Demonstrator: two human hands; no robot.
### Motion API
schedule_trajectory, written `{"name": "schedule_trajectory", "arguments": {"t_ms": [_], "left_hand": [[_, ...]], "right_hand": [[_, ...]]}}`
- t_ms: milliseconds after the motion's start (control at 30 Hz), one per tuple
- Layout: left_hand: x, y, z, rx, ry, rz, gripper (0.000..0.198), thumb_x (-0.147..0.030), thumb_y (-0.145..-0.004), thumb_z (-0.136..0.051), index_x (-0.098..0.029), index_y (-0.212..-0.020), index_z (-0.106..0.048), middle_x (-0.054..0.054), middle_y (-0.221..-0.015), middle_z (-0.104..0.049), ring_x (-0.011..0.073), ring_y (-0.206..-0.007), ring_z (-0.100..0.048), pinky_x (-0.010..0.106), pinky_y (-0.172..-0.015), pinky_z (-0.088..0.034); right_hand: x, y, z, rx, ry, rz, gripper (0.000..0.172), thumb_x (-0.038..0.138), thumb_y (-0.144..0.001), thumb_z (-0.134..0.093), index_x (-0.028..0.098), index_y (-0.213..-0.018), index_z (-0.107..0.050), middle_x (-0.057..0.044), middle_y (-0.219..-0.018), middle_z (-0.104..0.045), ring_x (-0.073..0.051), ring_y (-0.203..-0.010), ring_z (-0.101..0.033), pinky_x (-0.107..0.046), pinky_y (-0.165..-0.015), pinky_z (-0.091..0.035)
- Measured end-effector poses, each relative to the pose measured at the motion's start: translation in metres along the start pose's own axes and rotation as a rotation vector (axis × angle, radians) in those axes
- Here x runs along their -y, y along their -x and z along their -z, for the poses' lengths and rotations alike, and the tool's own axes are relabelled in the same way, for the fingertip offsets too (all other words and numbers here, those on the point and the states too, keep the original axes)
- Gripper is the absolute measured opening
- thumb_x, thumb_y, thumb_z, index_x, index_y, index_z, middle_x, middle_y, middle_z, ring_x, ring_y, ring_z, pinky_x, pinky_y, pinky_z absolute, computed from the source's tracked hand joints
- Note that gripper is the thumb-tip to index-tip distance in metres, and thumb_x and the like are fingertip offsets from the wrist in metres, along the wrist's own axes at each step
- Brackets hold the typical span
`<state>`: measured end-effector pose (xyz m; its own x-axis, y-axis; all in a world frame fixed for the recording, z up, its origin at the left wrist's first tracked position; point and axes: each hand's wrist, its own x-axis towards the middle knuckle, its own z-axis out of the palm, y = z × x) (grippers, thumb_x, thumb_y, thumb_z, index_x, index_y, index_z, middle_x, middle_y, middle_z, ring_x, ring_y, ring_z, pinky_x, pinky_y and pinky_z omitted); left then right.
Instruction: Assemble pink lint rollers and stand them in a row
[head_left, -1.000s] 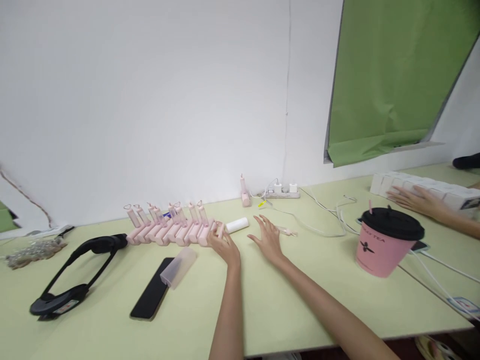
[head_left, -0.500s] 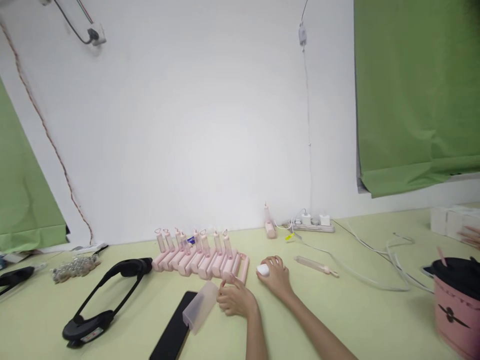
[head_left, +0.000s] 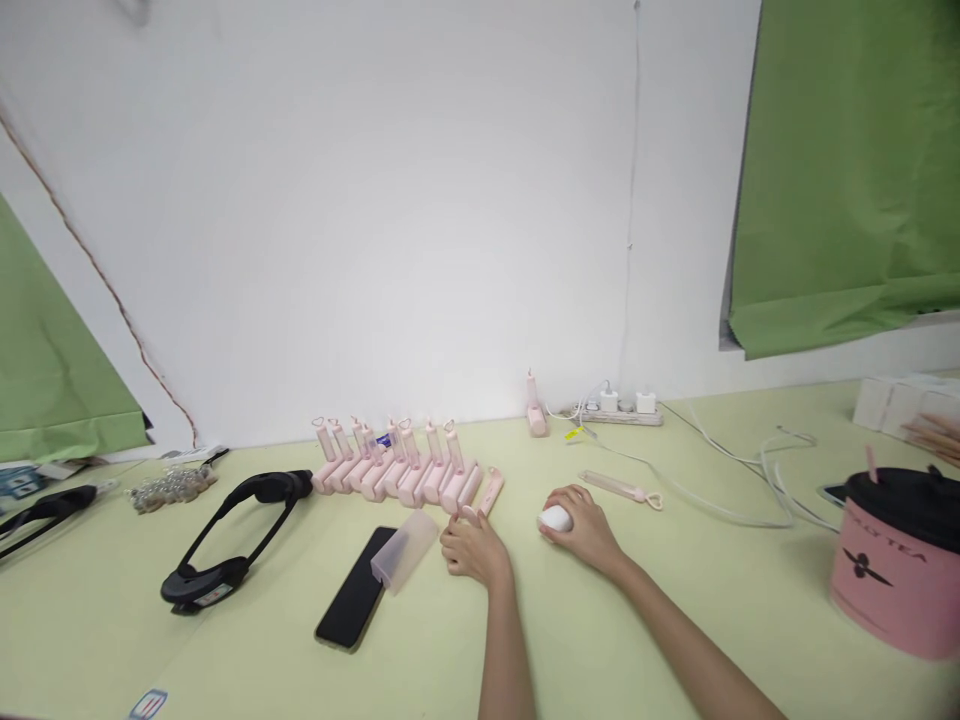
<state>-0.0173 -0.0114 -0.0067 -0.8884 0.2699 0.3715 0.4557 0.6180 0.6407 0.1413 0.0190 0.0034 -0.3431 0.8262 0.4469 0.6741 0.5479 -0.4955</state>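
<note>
My left hand [head_left: 474, 550] is closed at the front of a row of pink cases, its fingers curled at the near end of a flat pink piece [head_left: 491, 490]. Wrapped in my right hand [head_left: 583, 530] is a smooth, rounded white object [head_left: 556, 518], held low over the table. The pink cases [head_left: 412, 485] stand side by side, with several clear tubes with pink loops [head_left: 454, 450] upright behind them. Left of my left hand, a translucent sleeve [head_left: 406, 550] rests partly on a black phone [head_left: 352, 595]. Beyond my right hand lies a pink-ended clear tube [head_left: 615, 486].
A black band-shaped headset [head_left: 247, 530] lies at left. Against the wall are a power strip [head_left: 622, 417] and a lone pink case [head_left: 537, 418]. White cables [head_left: 705, 517] trail rightward. A pink lidded cup [head_left: 892, 570] stands right, near another person's hand [head_left: 934, 435].
My right hand has moved rightward with the white object, away from my left hand. The flat pink piece now slants away from the row's right end. The camera view has tilted down.
</note>
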Motion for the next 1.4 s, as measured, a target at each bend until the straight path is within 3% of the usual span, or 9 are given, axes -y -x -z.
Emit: {"name": "schedule_trajectory", "arguments": {"t_ms": [133, 233, 433, 600, 767, 867, 1000, 1200, 1400], "left_hand": [[0.002, 0.003, 0.005, 0.052, 0.039, -0.021, 0.024, -0.033, -0.079, -0.046, -0.015, -0.094, -0.052, 0.014, -0.101, -0.050, 0.0311, -0.094, -0.048, 0.042, -0.073, -0.036], [0.001, 0.004, 0.005, 0.159, 0.191, -0.097, 0.023, -0.033, -0.078, -0.049, -0.017, -0.095, -0.049, 0.013, -0.099, -0.054, 0.0291, -0.096, -0.049, 0.040, -0.074, -0.037], [-0.016, 0.019, -0.002, 0.693, 0.790, -0.284, 0.023, -0.028, -0.072, -0.056, -0.019, -0.090, -0.045, 0.006, -0.087, -0.060, 0.0155, -0.071, -0.059, 0.026, -0.065, -0.042], [-0.025, 0.032, -0.006, 1.055, 1.014, -0.371, 0.025, -0.022, -0.067, -0.061, -0.019, -0.087, -0.046, 0.005, -0.088, -0.064, 0.0147, -0.074, -0.062, 0.024, -0.064, -0.044], [-0.022, 0.031, -0.006, 0.995, 0.785, -0.525, 0.037, -0.026, -0.062, -0.067, -0.023, -0.096, -0.052, 0.001, -0.082, -0.068, 0.0133, -0.064, -0.059, 0.026, -0.065, -0.043], [-0.021, 0.028, -0.009, 0.981, 0.838, -0.509, 0.048, -0.026, -0.064, -0.067, -0.022, -0.108, -0.049, 0.002, -0.081, -0.067, 0.0134, -0.067, -0.060, 0.026, -0.067, -0.044], [-0.020, 0.025, -0.011, 1.026, 0.897, -0.506, 0.045, -0.023, -0.062, -0.068, -0.021, -0.104, -0.052, 0.001, -0.078, -0.066, 0.0142, -0.073, -0.060, 0.025, -0.069, -0.045], [-0.020, 0.025, -0.003, 1.067, 0.915, -0.629, 0.030, -0.025, -0.071, -0.059, -0.021, -0.100, -0.051, 0.002, -0.087, -0.065, 0.0137, -0.075, -0.060, 0.025, -0.070, -0.044], [-0.026, 0.028, -0.001, 0.891, 0.836, -0.687, 0.024, -0.024, -0.072, -0.056, -0.021, -0.096, -0.053, 0.005, -0.092, -0.064, 0.0146, -0.079, -0.058, 0.026, -0.073, -0.043]], "right_hand": [[-0.003, -0.003, -0.003, -0.039, -0.011, -0.011, 0.027, 0.048, -0.068, -0.056, 0.026, -0.084, -0.060, -0.003, -0.099, -0.059, -0.026, -0.104, -0.042, -0.038, -0.078, -0.036], [-0.009, -0.008, -0.004, -0.169, -0.014, -0.014, 0.029, 0.049, -0.068, -0.056, 0.025, -0.083, -0.062, -0.004, -0.098, -0.059, -0.026, -0.103, -0.043, -0.040, -0.080, -0.036], [-0.013, -0.011, 0.009, -0.547, 0.030, 0.036, 0.031, 0.048, -0.072, -0.056, 0.024, -0.090, -0.061, -0.006, -0.102, -0.057, -0.025, -0.103, -0.042, -0.041, -0.090, -0.033], [-0.006, -0.008, 0.019, -0.500, 0.086, 0.007, 0.030, 0.045, -0.074, -0.054, 0.024, -0.095, -0.060, -0.006, -0.109, -0.054, -0.026, -0.110, -0.036, -0.042, -0.092, -0.031], [-0.005, -0.005, 0.021, -0.264, 0.167, -0.012, 0.032, 0.047, -0.072, -0.056, 0.025, -0.095, -0.061, -0.006, -0.115, -0.051, -0.028, -0.114, -0.032, -0.043, -0.092, -0.028], [-0.009, -0.003, 0.023, -0.129, 0.161, 0.047, 0.033, 0.044, -0.074, -0.054, 0.027, -0.102, -0.058, -0.006, -0.117, -0.050, -0.027, -0.114, -0.032, -0.043, -0.091, -0.029], [-0.021, -0.003, 0.027, -0.019, 0.087, 0.098, 0.040, 0.045, -0.074, -0.055, 0.027, -0.109, -0.054, -0.006, -0.117, -0.048, -0.024, -0.113, -0.034, -0.040, -0.093, -0.030], [-0.033, -0.003, 0.034, 0.016, 0.067, 0.147, 0.042, 0.033, -0.074, -0.057, 0.025, -0.114, -0.051, -0.005, -0.116, -0.049, -0.023, -0.112, -0.036, -0.039, -0.094, -0.031], [-0.022, -0.004, 0.046, -0.050, 0.142, 0.171, 0.042, 0.015, -0.077, -0.044, 0.025, -0.118, -0.048, -0.006, -0.112, -0.051, -0.024, -0.110, -0.039, -0.040, -0.094, -0.031]]}}
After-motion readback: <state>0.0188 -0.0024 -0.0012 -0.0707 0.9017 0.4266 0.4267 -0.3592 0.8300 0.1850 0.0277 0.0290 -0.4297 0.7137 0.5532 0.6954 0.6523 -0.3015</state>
